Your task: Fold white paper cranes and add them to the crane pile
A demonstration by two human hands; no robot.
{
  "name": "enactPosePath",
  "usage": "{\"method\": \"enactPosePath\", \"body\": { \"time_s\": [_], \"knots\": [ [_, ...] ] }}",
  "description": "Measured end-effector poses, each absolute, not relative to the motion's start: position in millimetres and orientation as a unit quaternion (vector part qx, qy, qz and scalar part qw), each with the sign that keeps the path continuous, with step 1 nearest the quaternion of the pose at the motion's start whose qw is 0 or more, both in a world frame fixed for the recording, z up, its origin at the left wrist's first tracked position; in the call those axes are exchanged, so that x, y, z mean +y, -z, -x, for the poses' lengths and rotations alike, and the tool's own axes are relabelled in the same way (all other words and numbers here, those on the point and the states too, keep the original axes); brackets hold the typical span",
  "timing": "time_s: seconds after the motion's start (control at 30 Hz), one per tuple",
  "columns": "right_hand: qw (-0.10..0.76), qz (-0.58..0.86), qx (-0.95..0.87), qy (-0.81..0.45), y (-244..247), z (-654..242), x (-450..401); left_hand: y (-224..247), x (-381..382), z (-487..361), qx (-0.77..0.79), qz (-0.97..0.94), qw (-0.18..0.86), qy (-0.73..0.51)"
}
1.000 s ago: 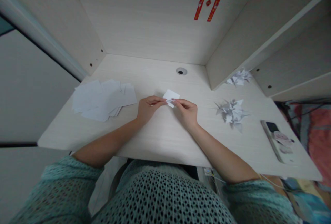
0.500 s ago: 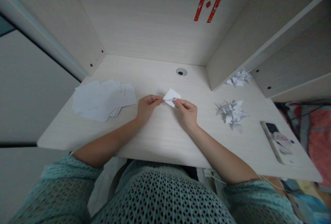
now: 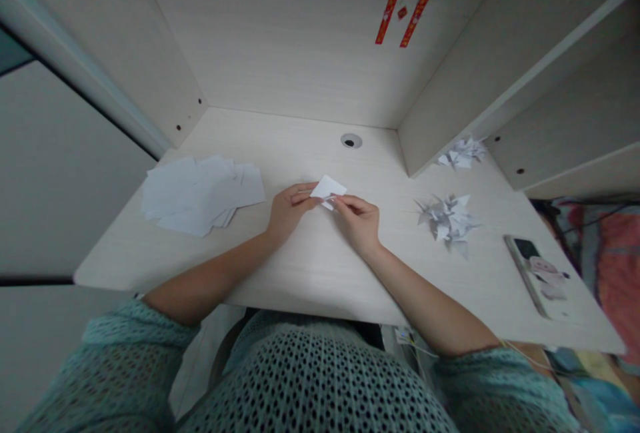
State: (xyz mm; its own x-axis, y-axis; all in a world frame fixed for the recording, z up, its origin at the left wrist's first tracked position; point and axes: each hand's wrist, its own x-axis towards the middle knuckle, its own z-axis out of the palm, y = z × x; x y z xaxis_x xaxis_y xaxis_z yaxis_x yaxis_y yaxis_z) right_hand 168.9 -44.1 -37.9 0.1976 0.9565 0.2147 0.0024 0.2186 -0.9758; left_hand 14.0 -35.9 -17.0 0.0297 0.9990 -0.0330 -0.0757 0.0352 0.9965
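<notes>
A small folded piece of white paper [image 3: 329,186] is held between my two hands above the middle of the desk. My left hand [image 3: 290,209] pinches its left side, thumb in front and fingers behind. The fingertips of my right hand [image 3: 361,218] pinch its lower right edge, where a narrow fold shows. Left of my hands lies a spread stack of white paper sheets [image 3: 200,193]. To the right sits a cluster of folded white paper shapes [image 3: 450,218] with pointed tips.
More folded paper shapes [image 3: 463,152] lie behind, near the upright divider [image 3: 450,100]. A phone [image 3: 539,276] rests near the desk's right side. The desk [image 3: 300,280] has a round cable hole [image 3: 351,141] at the back. Red stickers [image 3: 403,12] are on the back panel.
My left hand has shifted slightly right along the paper, its thumb now nearer my right fingertips. The paper has tilted and moved a little left. The view has shifted slightly.
</notes>
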Motion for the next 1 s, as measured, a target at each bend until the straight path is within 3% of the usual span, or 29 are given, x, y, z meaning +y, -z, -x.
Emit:
{"method": "enactPosePath", "body": {
  "time_s": [0.53,1.0],
  "knots": [
    [0.604,0.485,-0.453,-0.441,38.4,-166.7,-44.7,18.1,-37.5,-16.1,0.487,-0.5,0.466,-0.543],
    [0.624,0.485,-0.376,-0.484,35.3,-162.7,-43.9,21.6,-37.4,-18.0,0.507,-0.483,0.478,-0.529]
  ]
}}
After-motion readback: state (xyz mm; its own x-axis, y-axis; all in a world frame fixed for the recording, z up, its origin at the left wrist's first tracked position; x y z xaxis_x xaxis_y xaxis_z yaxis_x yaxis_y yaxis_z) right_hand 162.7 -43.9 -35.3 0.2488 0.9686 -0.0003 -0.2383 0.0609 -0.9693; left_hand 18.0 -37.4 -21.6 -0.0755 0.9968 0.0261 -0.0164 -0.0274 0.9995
